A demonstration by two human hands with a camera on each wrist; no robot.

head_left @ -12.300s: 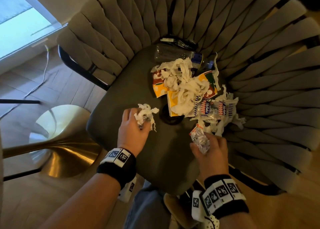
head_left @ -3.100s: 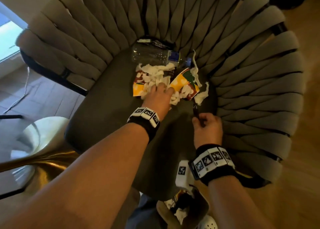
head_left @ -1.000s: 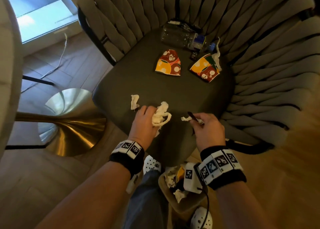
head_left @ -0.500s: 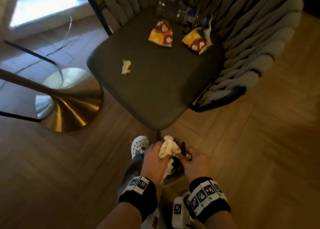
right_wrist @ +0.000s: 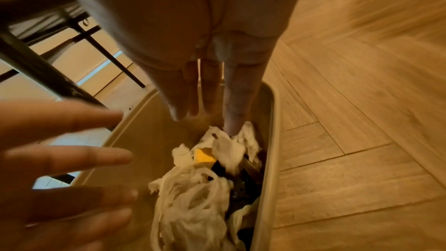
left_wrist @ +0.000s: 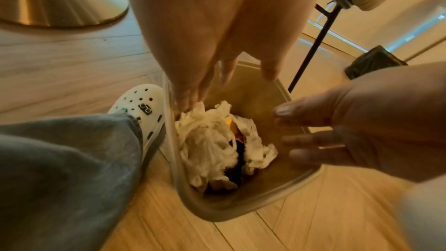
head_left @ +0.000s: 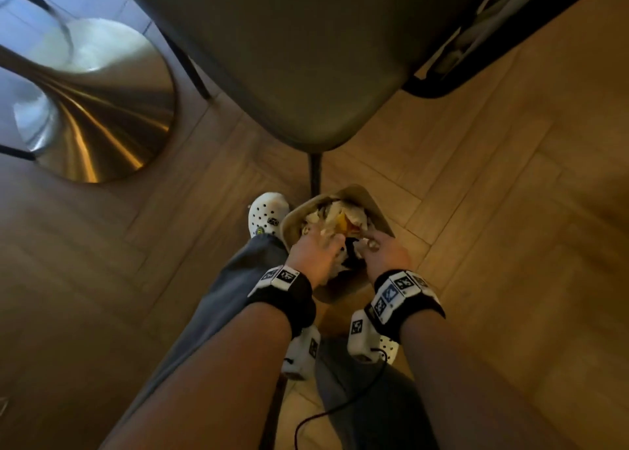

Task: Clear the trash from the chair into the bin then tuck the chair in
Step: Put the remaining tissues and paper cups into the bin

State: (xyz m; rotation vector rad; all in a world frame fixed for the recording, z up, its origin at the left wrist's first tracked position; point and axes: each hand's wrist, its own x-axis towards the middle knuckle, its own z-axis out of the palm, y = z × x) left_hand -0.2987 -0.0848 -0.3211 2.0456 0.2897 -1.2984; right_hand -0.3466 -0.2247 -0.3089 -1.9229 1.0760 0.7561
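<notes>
A beige bin (head_left: 354,288) stands on the floor in front of the chair's grey seat (head_left: 306,58). It holds crumpled white tissue (left_wrist: 210,140) with an orange scrap and dark pieces among it. My left hand (head_left: 323,242) hovers over the bin's left side with straight, spread fingers and holds nothing. My right hand (head_left: 372,242) is over the right side, also empty, its fingers (right_wrist: 231,121) straight and one fingertip touching the tissue (right_wrist: 226,146). The back of the seat lies out of frame.
A brass table base (head_left: 95,109) stands on the floor to the left. The chair's black front leg (head_left: 315,174) comes down just beyond the bin. My white clog (head_left: 267,214) is next to the bin's left wall. Wooden herringbone floor stretches to the right.
Both hands dropped from the seat's edge to the bin and let go of the tissue wad and the dark piece. The view tipped down, so the trash on the seat left the frame.
</notes>
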